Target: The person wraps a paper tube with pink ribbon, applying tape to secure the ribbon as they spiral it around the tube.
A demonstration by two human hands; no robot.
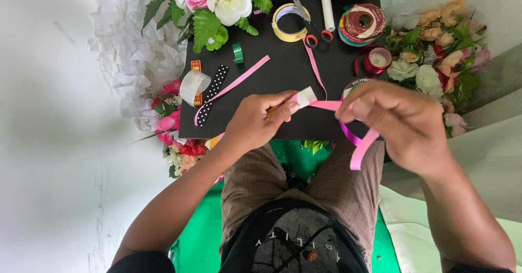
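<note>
left hand (255, 123) pinching a small white card (305, 97) with the pink ribbon (326, 105) against it, grip closed on both. right hand (399, 123) closed on the same ribbon, loop and tail hanging past the near edge of the black desk (283, 72). bare desk just ahead of the hands; farther back, yellow tape roll (289, 23), scissors (312, 31), flowers (215, 1) crowding the far edge.
</note>
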